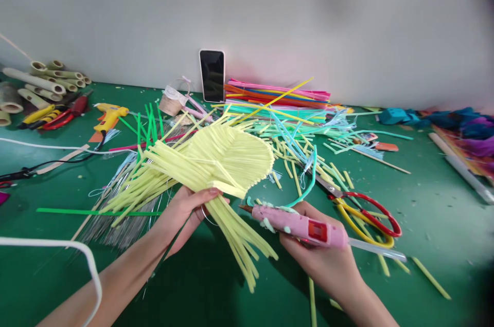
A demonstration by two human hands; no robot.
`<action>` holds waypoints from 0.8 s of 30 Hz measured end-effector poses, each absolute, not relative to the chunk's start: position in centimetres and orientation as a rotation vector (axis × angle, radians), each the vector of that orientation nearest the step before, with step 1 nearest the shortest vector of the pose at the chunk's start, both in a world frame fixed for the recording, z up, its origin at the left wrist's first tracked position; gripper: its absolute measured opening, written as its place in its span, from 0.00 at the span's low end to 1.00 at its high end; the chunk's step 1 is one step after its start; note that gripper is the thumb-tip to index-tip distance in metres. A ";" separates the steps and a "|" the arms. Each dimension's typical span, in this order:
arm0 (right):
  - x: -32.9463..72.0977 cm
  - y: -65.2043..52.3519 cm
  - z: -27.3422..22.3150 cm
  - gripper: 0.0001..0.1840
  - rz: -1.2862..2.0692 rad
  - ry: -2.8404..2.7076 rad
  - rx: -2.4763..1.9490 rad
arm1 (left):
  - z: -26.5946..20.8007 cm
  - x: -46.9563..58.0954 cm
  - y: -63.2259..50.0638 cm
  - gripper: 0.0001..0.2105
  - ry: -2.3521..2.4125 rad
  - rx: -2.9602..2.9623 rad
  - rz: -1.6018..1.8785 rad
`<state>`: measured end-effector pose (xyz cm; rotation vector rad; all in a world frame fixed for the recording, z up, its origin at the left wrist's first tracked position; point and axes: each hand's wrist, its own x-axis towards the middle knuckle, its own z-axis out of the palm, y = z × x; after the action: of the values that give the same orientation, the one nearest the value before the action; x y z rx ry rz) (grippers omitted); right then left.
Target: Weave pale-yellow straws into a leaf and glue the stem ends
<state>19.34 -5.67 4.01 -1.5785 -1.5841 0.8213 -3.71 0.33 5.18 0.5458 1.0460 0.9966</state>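
Observation:
My left hand (193, 209) grips a pale yellow leaf shape (235, 155) made of pipe cleaners laid side by side, thumb on top near its lower edge. Loose yellow pipe cleaner ends (235, 234) fan out below the thumb, and more stick out to the left. In my right hand (320, 250) is a pink hot glue gun (301, 221) with a clear glue stick out of its back. Its brown nozzle points left, close to the leaf's lower edge; I cannot tell if it touches.
Scissors (363, 214) with red and yellow handles lie right of the glue gun. Behind are coloured pipe cleaners (278, 93) and a phone (212, 75) leaning on the wall. At left are a yellow glue gun (110, 116), pliers (65, 113), bamboo pieces (46, 83) and a white cable (90, 265).

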 end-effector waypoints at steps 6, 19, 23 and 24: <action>19.5 -5.7 4.0 0.04 0.810 -1.578 -1.595 | 5.3 -3.8 0.4 0.09 1.043 0.554 0.994; 19.5 -5.6 4.0 0.06 0.788 -1.562 -1.601 | 5.0 -3.8 0.3 0.09 1.056 0.557 0.999; 19.3 -5.6 3.8 0.07 0.869 -1.533 -1.561 | 5.0 -3.8 0.3 0.09 1.073 0.551 1.006; 19.3 -5.6 3.8 0.08 0.890 -1.525 -1.557 | 5.0 -3.8 0.3 0.10 1.072 0.553 1.007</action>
<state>19.32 -5.59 3.80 -1.5574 -1.5252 0.8903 -3.84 0.31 5.02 0.5526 1.0722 1.0072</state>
